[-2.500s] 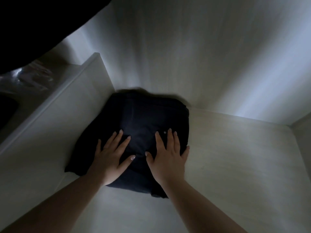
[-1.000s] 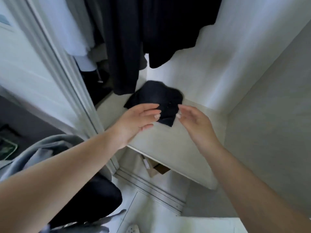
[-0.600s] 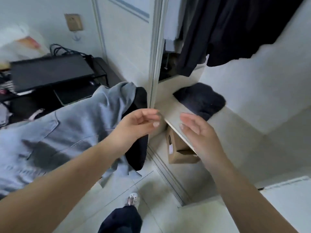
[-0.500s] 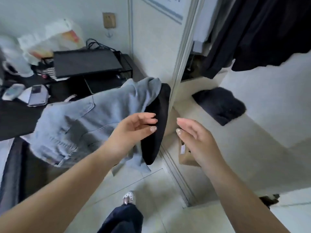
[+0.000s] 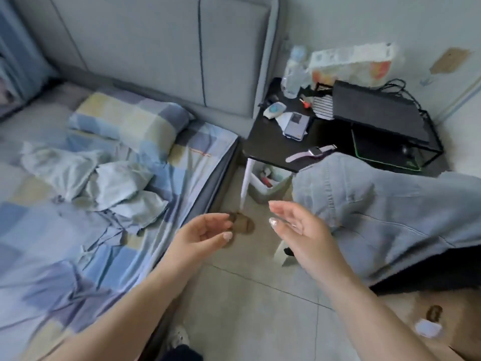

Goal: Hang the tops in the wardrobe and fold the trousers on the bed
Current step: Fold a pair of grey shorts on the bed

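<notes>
Two bare hands hung over the floor tiles (image 5: 247,295), apart from each other and holding nothing. Far left, the bed (image 5: 39,230) carried a checked sheet, with a checked pillow (image 5: 130,121) against the grey headboard (image 5: 156,48). A crumpled pale garment (image 5: 99,183) lay on the sheet, too bunched to tell which way it pointed or whether it was a top or trousers. The left hand (image 5: 203,235) hovered beside the bed's edge, palm turned up, fingers loosely curled. The right hand (image 5: 299,230) was held palm inward, fingers fairly straight and relaxed, just left of the jeans (image 5: 390,217). Those light denim jeans were draped over something dark at the right, long axis running roughly left to right; which end was the waist I could not tell. Behind them stood a black side table (image 5: 268,149) holding a watch (image 5: 312,152), a phone (image 5: 295,126), a bottle (image 5: 292,74) and a black box (image 5: 377,113).
</notes>
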